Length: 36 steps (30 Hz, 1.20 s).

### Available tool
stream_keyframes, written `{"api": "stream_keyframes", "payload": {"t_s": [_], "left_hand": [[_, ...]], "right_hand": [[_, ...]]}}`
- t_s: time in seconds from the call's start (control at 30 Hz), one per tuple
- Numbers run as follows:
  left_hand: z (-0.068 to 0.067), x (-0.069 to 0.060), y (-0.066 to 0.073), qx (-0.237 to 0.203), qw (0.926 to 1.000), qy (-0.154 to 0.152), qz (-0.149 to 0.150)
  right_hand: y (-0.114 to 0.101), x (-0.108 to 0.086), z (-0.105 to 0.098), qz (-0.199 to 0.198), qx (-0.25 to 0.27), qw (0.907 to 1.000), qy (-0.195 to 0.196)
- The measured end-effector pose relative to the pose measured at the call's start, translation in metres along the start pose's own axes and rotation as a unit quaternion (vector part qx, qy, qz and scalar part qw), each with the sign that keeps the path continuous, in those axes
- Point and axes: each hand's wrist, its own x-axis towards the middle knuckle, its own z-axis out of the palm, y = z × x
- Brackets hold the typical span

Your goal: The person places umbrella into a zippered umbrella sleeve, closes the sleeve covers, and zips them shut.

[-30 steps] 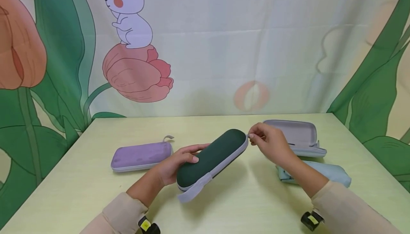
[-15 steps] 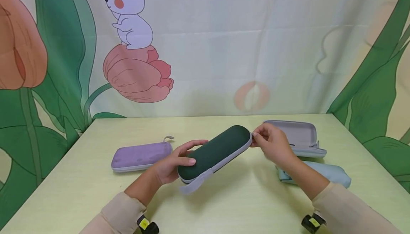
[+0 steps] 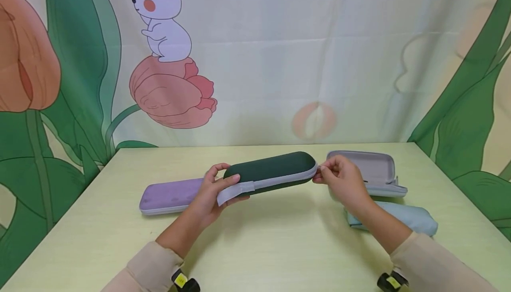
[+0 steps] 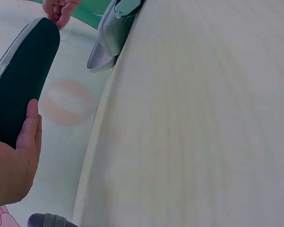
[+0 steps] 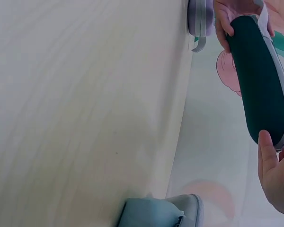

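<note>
A dark green zip case [image 3: 275, 167] with a pale grey zip band and a grey strap is held above the table, its long side nearly level. My left hand [image 3: 209, 194] grips its left end, thumb on the upper face and fingers around behind and below. At the opposite end, my right hand [image 3: 341, 179] pinches the zip pull between thumb and fingertips. The zip looks closed along the side that shows. In the right wrist view the green case [image 5: 260, 80] stretches between both hands, and the right fingers touch its tip.
A purple case [image 3: 169, 196] lies on the table [image 3: 271, 247] at left, partly behind my left hand. Right of the right hand, a grey-lavender case [image 3: 371, 167] stands with its lid up. A light blue pouch [image 3: 407, 216] lies in front of it, under the right forearm.
The green case has turned from a slant to nearly level, its left end rising with my left hand. The right hand has shifted slightly right, still pinching the pull.
</note>
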Motion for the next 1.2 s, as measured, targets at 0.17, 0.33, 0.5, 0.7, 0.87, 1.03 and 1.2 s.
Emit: {"api": "stream_keyframes", "payload": {"t_s": [0.17, 0.33, 0.5, 0.7, 0.87, 1.03, 1.2], "left_hand": [[0.001, 0.003, 0.000, -0.035, 0.9987, 0.032, 0.017], [0.001, 0.006, 0.000, -0.129, 0.9906, 0.042, 0.017], [0.005, 0.007, 0.001, -0.150, 0.9866, 0.047, 0.043], [0.015, 0.010, 0.002, -0.154, 0.9802, 0.109, 0.060], [0.023, 0.016, 0.001, -0.220, 0.9614, 0.150, 0.070], [0.027, 0.021, 0.002, -0.265, 0.9493, 0.158, 0.062], [0.032, 0.019, 0.000, -0.290, 0.9471, 0.135, 0.027]], "right_hand": [[0.000, -0.002, 0.001, 0.015, 0.011, 0.9998, 0.007], [0.000, -0.004, 0.003, 0.028, 0.020, 0.9993, 0.015], [-0.002, -0.008, 0.006, 0.019, 0.025, 0.9993, 0.021], [-0.002, -0.015, 0.013, -0.020, 0.012, 0.9996, 0.015], [-0.001, -0.022, 0.025, -0.070, -0.016, 0.9974, -0.001], [-0.001, -0.030, 0.033, -0.155, -0.060, 0.9861, 0.003], [-0.002, -0.036, 0.039, -0.258, -0.112, 0.9594, 0.019]]}}
